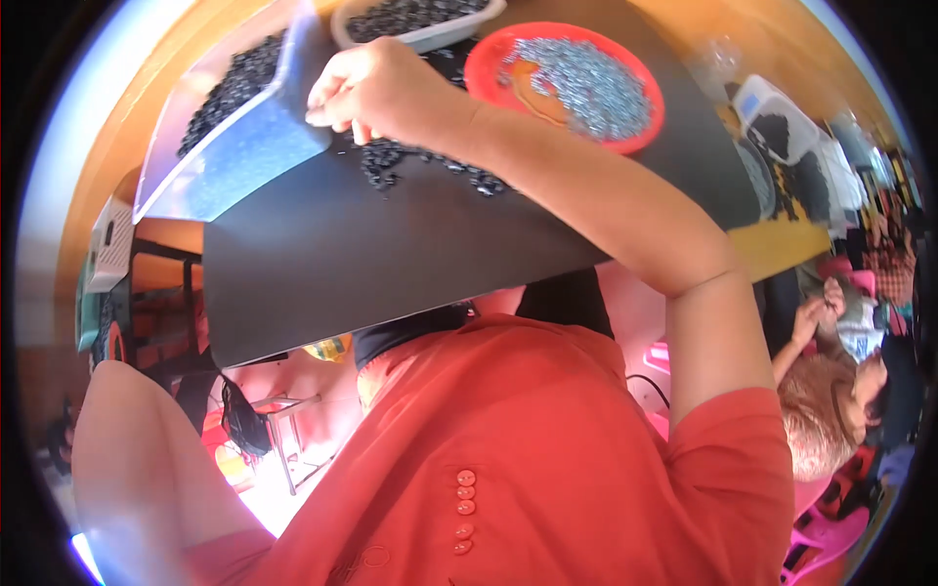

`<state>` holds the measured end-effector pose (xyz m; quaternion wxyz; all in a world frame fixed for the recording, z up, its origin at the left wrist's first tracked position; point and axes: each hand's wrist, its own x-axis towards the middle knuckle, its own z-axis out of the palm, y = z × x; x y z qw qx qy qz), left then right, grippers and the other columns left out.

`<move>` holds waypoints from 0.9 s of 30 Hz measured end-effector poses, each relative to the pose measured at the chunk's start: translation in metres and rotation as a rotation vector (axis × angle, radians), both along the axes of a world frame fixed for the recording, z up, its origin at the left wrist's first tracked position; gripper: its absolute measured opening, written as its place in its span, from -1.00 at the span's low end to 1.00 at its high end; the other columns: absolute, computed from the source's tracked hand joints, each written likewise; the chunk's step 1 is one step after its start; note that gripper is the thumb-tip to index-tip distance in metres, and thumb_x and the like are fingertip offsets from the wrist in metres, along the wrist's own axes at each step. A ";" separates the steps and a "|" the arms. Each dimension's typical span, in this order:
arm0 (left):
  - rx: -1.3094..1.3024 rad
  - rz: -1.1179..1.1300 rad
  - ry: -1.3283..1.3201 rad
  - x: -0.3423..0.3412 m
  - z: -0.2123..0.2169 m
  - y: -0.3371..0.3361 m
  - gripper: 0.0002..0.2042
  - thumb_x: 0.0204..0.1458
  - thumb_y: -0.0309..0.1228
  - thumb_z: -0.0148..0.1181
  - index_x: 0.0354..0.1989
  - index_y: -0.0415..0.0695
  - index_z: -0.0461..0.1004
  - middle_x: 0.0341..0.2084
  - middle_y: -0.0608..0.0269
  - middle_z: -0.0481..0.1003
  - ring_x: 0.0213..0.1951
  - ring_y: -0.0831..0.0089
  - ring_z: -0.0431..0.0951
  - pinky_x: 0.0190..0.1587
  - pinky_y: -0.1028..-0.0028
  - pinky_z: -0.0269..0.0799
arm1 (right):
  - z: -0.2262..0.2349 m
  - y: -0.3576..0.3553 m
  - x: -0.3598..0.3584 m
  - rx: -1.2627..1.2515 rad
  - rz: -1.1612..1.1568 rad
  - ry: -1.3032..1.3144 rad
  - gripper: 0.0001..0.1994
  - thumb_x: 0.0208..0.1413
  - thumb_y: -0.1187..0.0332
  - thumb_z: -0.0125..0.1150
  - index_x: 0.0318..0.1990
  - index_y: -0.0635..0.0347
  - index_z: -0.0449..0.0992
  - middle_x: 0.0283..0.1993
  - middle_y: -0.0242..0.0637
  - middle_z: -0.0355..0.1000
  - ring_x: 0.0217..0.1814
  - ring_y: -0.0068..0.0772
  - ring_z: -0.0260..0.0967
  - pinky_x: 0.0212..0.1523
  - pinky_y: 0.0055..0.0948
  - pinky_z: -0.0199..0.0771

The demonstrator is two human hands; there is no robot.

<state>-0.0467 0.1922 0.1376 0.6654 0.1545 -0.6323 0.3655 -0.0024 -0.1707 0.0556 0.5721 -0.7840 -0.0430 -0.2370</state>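
While the right hand (386, 93) hovers beside the clear bin (262, 156), fingertips drawn together (whether on anything, I cannot tell), loose black pieces (384, 164) trail rightward from that bin.

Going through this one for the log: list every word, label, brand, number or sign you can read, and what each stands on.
None can be read clearly enough to quote.
Red shirt: faint line stitching or script near the lower edge, too indistinct to read.
White tub at right: a bluish patch, too blurred to tell if it is print.
Clear bin and red plate: no writing seen.
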 end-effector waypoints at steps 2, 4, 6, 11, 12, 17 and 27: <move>0.007 -0.029 0.003 0.004 0.000 -0.007 -0.87 0.19 -0.36 0.07 -0.31 -0.13 0.47 -0.45 0.21 0.40 -0.33 0.35 0.40 -0.47 0.44 0.31 | -0.011 0.002 -0.011 0.001 -0.079 -0.052 -0.86 0.06 0.44 0.23 -0.26 0.31 0.61 -0.45 -0.27 0.51 -0.53 -0.59 0.38 -0.47 -0.56 0.40; 0.016 -0.060 -0.006 0.013 0.005 -0.013 -0.87 0.20 -0.36 0.06 -0.31 -0.13 0.47 -0.45 0.21 0.40 -0.33 0.35 0.40 -0.47 0.44 0.31 | -0.020 -0.001 -0.022 0.021 -0.112 -0.086 -0.86 0.06 0.45 0.21 -0.28 0.32 0.60 -0.46 -0.28 0.51 -0.52 -0.59 0.38 -0.46 -0.56 0.39; 0.020 -0.082 0.007 0.012 0.003 -0.023 -0.87 0.20 -0.36 0.06 -0.31 -0.13 0.47 -0.45 0.21 0.40 -0.33 0.35 0.40 -0.47 0.44 0.31 | -0.026 -0.006 -0.031 0.050 -0.125 -0.098 -0.86 0.05 0.44 0.22 -0.30 0.32 0.61 -0.44 -0.30 0.54 -0.50 -0.59 0.38 -0.44 -0.55 0.38; 0.032 -0.134 0.034 0.010 -0.001 -0.045 -0.87 0.20 -0.37 0.05 -0.32 -0.13 0.46 -0.45 0.21 0.39 -0.34 0.36 0.40 -0.47 0.45 0.31 | -0.034 -0.002 -0.025 -0.088 -0.224 -0.147 -0.87 -0.01 0.36 0.30 -0.39 0.24 0.62 -0.48 -0.17 0.55 -0.40 -0.31 0.54 -0.30 -0.38 0.48; 0.035 -0.139 0.030 0.011 0.000 -0.047 -0.87 0.20 -0.37 0.05 -0.32 -0.13 0.46 -0.46 0.21 0.39 -0.34 0.36 0.40 -0.47 0.45 0.31 | -0.037 -0.003 -0.027 -0.176 -0.253 -0.155 -0.89 -0.01 0.37 0.27 -0.39 0.21 0.62 -0.48 -0.17 0.55 -0.40 -0.27 0.54 -0.30 -0.34 0.48; 0.036 -0.142 0.003 0.013 0.001 -0.050 -0.86 0.21 -0.37 0.04 -0.33 -0.13 0.46 -0.46 0.21 0.39 -0.34 0.37 0.41 -0.46 0.45 0.31 | -0.036 0.000 -0.038 -0.407 -0.279 -0.141 -0.90 -0.02 0.38 0.18 -0.40 0.14 0.60 -0.48 -0.18 0.54 -0.37 -0.13 0.52 -0.33 -0.20 0.46; -0.008 -0.146 -0.016 0.018 -0.008 -0.050 -0.86 0.22 -0.37 0.03 -0.34 -0.14 0.45 -0.47 0.22 0.39 -0.34 0.37 0.41 -0.46 0.46 0.31 | -0.036 0.004 -0.033 -0.638 -0.252 -0.128 -0.89 -0.07 0.39 0.19 -0.38 0.12 0.60 -0.46 -0.18 0.54 -0.36 -0.04 0.52 -0.39 -0.11 0.43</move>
